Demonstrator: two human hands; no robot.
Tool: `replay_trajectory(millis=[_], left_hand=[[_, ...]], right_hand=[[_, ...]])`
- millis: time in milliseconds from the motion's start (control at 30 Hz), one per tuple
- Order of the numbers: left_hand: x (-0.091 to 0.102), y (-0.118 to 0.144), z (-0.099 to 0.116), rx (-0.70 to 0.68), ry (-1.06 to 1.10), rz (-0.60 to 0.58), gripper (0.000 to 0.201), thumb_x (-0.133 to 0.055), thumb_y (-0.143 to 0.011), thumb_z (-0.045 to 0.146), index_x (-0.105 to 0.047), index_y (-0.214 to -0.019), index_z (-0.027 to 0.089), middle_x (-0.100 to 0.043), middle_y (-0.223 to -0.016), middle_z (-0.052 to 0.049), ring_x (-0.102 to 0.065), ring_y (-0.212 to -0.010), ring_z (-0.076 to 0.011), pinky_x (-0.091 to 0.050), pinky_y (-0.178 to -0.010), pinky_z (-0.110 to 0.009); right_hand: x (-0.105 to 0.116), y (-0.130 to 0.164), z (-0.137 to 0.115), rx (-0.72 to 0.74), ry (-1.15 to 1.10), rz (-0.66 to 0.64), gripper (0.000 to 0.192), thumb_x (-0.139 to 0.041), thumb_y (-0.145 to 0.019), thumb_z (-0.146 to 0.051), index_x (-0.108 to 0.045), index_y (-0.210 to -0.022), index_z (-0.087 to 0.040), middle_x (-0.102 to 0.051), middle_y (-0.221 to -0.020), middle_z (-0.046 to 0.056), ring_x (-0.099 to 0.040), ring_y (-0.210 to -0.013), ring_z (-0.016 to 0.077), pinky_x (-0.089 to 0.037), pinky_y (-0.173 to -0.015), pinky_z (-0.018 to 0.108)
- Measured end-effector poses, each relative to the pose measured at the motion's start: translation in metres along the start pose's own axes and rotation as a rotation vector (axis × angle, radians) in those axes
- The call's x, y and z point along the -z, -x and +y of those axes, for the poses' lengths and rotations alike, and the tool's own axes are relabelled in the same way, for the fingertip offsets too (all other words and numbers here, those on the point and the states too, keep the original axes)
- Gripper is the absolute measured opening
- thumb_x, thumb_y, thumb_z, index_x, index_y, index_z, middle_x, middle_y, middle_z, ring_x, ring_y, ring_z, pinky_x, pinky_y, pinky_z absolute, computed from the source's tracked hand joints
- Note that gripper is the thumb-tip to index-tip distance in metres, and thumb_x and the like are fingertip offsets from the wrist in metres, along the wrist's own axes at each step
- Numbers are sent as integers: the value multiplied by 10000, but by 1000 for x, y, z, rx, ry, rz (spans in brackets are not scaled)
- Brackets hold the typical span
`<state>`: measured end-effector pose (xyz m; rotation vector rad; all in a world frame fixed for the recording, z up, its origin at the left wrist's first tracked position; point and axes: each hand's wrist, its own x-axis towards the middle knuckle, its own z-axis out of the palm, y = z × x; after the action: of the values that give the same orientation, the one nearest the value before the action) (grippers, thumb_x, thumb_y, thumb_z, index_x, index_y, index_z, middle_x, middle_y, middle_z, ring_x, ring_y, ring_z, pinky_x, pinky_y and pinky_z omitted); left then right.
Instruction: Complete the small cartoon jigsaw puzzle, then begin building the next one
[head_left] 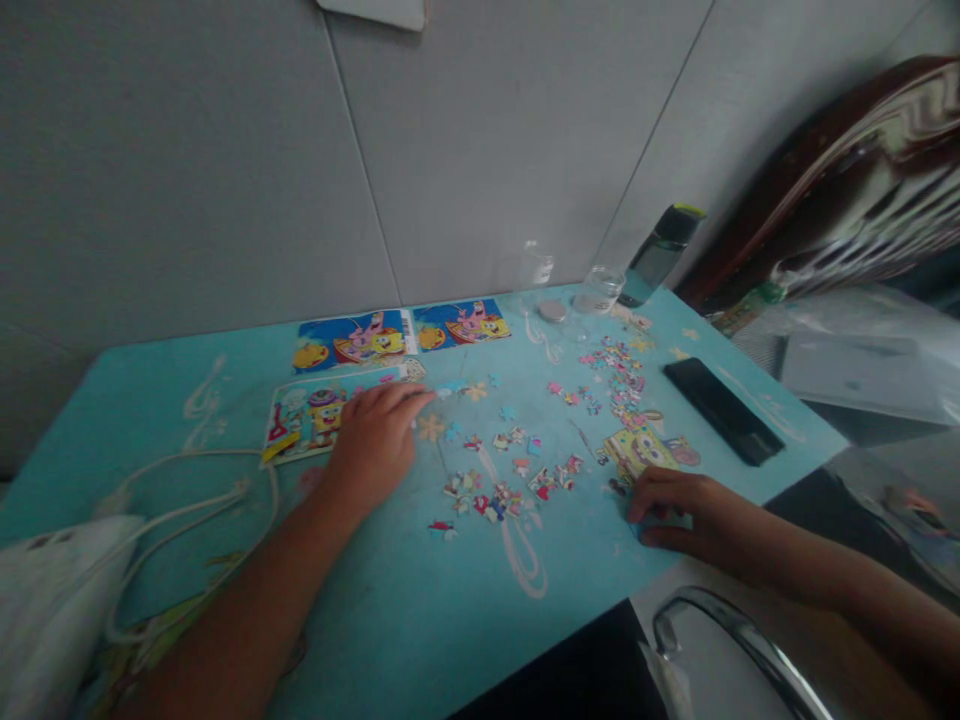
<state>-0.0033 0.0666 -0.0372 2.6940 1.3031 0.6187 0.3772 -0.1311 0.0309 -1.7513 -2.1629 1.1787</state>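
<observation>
"The hands?"
"On my feed, the left hand (381, 430) is narrow, over the puzzle board (296, 408); the right hand (679, 510) curls at the table (420, 610). I can't make out any grip."
"Puzzle pieces (499, 503)?"
"Scattered between and beyond them."

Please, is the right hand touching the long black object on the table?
Apart. The head view shows teal tabletop between right hand and long black object.

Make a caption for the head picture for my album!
Left hand at a cartoon board, right hand near the edge of a turquoise table, small puzzle pieces scattered between.
</observation>
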Motion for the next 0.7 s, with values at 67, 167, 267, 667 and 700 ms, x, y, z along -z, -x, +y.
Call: replay_trajectory(millis=[67,167,267,667,700], left_hand=[[2,0,4,-2,12,-1,505,-431,-864,89,-614,-1304,255,-604,-1344,-48,-501,-1256,-266,-338,-1101,-495],[5,0,9,9,24,-11,511,-440,-861,76,-615,-1303,264,-610,-1334,-40,-503,-1244,-258,-335,-1100,-481],[7,0,13,24,32,-5,524,-461,-848,65,-608,-1308,267,-610,-1329,-43,-493,-1256,-252,-325,-1103,-475],[7,2,20,14,-56,-6,519,-466,-857,52,-586,-1318,258,-602,-1336,-53,-469,-1278,-265,-276,-1124,-507],[7,2,20,14,-57,-8,520,-465,-857,50,-585,-1319,256,-603,-1336,-51,-471,-1276,-267,-275,-1126,-510]], right_hand=[[-5,0,11,-30,18,20,149,-623,-930,-376,-695,-984,-256,-661,-1016,50,-634,-901,191,-509,-814,312],[-12,1,26,-62,49,44,130,-645,-905,-384,-694,-919,-265,-678,-943,51,-644,-829,201,-527,-746,311],[-13,1,29,-93,85,60,116,-642,-897,-381,-694,-851,-290,-690,-836,50,-657,-739,208,-541,-665,304],[25,-118,-59,154,-43,432,277,-581,-950,-373,-738,-1152,-268,-757,-1089,53,-711,-960,215,-556,-872,345],[30,-136,-59,137,-75,460,289,-596,-933,-366,-741,-1150,-241,-772,-1025,60,-721,-908,216,-567,-829,341]])
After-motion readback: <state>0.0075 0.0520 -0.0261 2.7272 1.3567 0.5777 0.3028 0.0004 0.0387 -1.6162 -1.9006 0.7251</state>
